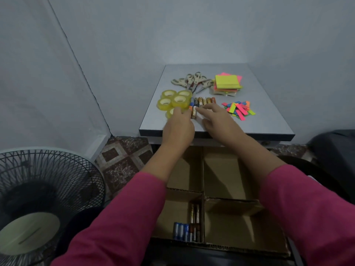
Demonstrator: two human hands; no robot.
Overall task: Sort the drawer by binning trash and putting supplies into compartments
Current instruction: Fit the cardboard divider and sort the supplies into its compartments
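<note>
The table is crowded across its middle and back: tape rolls toward the left edge, scissors and a sticky-note stack toward the back, batteries mid-table and paper strips toward the right edge. Bare top lies along the front edge, at the front right corner, and in a strip along the back edge. Below the front edge, the box has three open compartments, while its near left one holds batteries; a fan stands on the floor, left.

A single head-worn, wide-angle view looks forward and steeply down over both pink-sleeved arms. The divided brown cardboard box lies nearest, the small grey square table beyond it, apparently against pale walls; edges curve.
</note>
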